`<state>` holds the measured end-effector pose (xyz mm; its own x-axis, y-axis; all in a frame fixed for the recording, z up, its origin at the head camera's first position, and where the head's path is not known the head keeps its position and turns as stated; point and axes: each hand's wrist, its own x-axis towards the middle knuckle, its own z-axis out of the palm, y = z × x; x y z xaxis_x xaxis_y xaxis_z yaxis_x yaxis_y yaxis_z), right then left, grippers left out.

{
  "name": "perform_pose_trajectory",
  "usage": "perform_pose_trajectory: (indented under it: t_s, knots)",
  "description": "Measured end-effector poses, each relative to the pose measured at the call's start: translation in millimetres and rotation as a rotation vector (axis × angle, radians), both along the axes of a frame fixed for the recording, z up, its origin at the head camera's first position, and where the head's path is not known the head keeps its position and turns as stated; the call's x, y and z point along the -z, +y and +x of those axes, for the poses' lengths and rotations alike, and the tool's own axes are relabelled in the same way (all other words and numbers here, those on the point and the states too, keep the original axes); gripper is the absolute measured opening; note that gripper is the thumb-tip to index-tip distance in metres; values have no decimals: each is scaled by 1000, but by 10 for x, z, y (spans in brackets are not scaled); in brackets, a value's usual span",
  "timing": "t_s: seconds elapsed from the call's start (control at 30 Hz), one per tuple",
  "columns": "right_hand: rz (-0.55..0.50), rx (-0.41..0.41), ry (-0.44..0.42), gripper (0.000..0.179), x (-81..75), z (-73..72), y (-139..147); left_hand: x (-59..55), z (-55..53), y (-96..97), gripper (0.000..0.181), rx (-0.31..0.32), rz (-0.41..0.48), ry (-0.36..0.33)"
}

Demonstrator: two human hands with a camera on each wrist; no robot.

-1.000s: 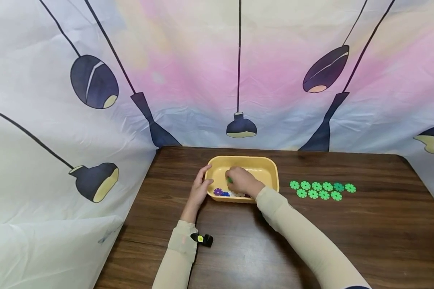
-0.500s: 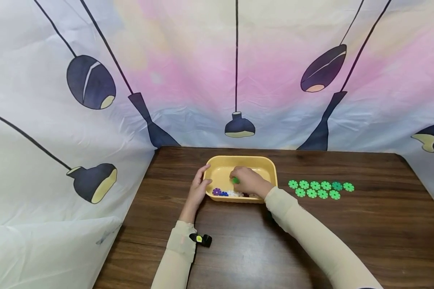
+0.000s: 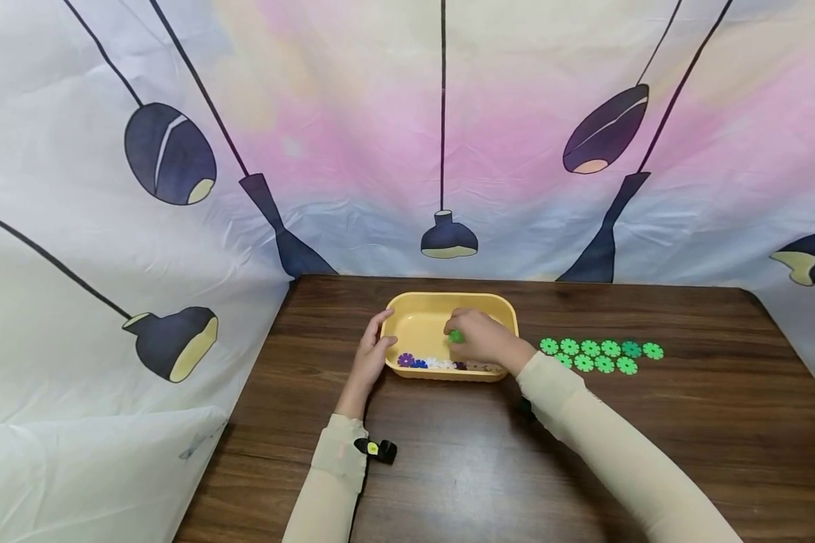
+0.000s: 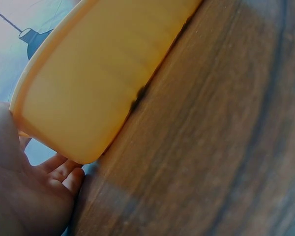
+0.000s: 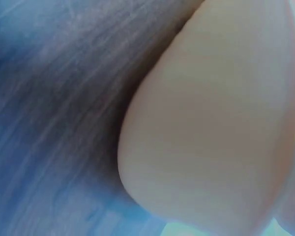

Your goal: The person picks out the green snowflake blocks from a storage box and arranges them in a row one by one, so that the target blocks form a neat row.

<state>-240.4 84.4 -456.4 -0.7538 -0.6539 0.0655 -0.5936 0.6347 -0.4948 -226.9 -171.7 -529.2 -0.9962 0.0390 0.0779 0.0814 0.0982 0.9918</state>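
A yellow plastic tub [image 3: 414,328] stands on the wooden table. My left hand [image 3: 369,360] holds its left end, thumb at the rim and fingers along the outside. In the left wrist view, that hand [image 4: 32,196] grips the tub's corner [image 4: 88,93]. Over the tub, my right hand [image 3: 482,336] pinches a green flower-shaped plastic piece [image 3: 456,336]; whether there is more than one cannot be told. Along the near inner wall lie a purple piece [image 3: 405,360], a blue one [image 3: 419,363] and several white ones [image 3: 435,363]. The tub's outer wall [image 5: 206,123] fills the right wrist view, hiding the fingers.
Two rows of green flower-shaped pieces [image 3: 590,348] lie flat right of the tub, with a darker green one [image 3: 632,349] in the far row. A printed cloth backdrop [image 3: 353,151] hangs behind the table [image 3: 448,452]. My right sleeve covers part of the near row.
My right hand has moved to the right inside the tub with the green piece, uncovering more pieces along the near wall. My left hand stays on the tub.
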Motion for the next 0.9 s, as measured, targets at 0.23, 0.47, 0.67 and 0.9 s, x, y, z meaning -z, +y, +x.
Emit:
perform_pose_trajectory:
  t_s: [0.23, 0.47, 0.67, 0.9]
  knots:
    - [15, -1, 21, 23, -92, 19, 117, -261, 120, 16, 56, 20, -13, -13]
    - [2, 1, 47, 22, -199, 27, 277, -414, 212, 47, 55, 12, -3, -9]
    - [-18, 20, 43, 23, -247, 49, 464, -392, 204, 43, 56, 18, 7, -11]
    - [-28, 57, 19, 23, -270, 83, 717, -381, 206, 44, 56, 20, 10, -8]
